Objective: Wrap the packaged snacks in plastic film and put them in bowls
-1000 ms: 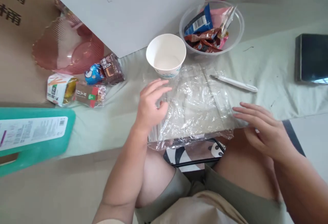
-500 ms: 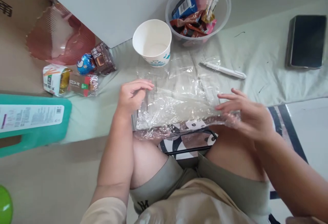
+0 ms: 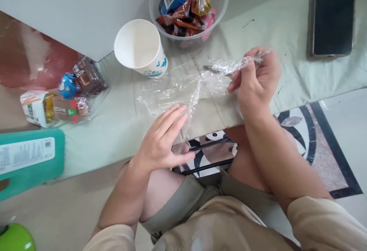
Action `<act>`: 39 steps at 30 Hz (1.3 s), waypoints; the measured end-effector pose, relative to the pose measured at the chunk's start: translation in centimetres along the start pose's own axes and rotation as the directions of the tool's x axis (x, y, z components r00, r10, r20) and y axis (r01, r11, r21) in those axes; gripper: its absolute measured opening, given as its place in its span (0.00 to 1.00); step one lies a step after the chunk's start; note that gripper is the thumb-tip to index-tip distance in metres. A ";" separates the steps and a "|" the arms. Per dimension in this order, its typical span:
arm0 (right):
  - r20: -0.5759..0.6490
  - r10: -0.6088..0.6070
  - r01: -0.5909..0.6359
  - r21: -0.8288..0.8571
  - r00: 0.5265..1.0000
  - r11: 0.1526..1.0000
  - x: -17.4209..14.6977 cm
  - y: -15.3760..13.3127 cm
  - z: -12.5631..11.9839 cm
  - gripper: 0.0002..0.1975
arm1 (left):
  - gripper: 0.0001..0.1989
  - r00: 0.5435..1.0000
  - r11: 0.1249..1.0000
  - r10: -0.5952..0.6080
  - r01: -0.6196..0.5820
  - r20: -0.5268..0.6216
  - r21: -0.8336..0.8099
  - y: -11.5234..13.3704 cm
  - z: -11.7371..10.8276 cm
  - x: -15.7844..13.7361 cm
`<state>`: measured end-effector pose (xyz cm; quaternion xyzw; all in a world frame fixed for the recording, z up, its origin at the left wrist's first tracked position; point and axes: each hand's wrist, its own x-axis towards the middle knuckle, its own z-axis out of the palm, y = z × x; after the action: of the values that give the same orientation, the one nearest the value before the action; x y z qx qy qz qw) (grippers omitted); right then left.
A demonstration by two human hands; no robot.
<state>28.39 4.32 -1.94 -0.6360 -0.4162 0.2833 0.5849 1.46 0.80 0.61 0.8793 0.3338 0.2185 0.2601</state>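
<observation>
A crinkled sheet of clear plastic film point(image 3: 174, 90) lies over the pale green cloth near its front edge. My right hand point(image 3: 258, 77) pinches the film's right part, lifted a little and bunched between thumb and fingers. Under that lifted part, the dark tip of a white pen-like cutter point(image 3: 210, 67) shows; the rest of it is hidden. My left hand point(image 3: 164, 140) is open at the film's near left edge, fingers spread, fingertips by the plastic. A white paper cup point(image 3: 140, 48) with blue print stands just beyond the film.
Behind the cup, a clear plastic bowl point(image 3: 220, 8) holds wrapped snacks. A black rectangular case point(image 3: 332, 21) lies at the far right. To the left are several wrapped snacks point(image 3: 88, 77) and a teal container point(image 3: 59, 155). A white panel point(image 3: 86, 6) stands behind.
My right hand has moved forward, gathering and lifting the film's right part over the cutter. My left hand's fingers have spread. The view has shifted to the right.
</observation>
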 end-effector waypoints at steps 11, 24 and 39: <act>-0.027 -0.129 0.124 -0.137 0.991 0.983 -0.1 1.3 -0.5 0.14 | 0.08 0.610 0.455 -0.786 0.457 -0.102 -0.764 -3.9 -1.4 2.0; 0.041 -0.195 0.192 -0.447 0.980 0.874 0.3 2.9 -1.1 0.05 | 0.04 0.553 0.560 -0.819 0.711 -0.153 -0.425 -5.7 -1.8 0.7; 0.802 -0.389 0.747 -0.104 0.454 0.657 -3.7 -0.2 1.6 0.27 | 0.06 0.982 0.935 -0.188 0.185 -0.018 0.302 -1.3 -0.1 2.4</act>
<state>25.16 1.94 -2.47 -0.4012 -0.8556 0.1847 0.2699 2.44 3.38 0.41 0.8743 0.4437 0.1343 0.1440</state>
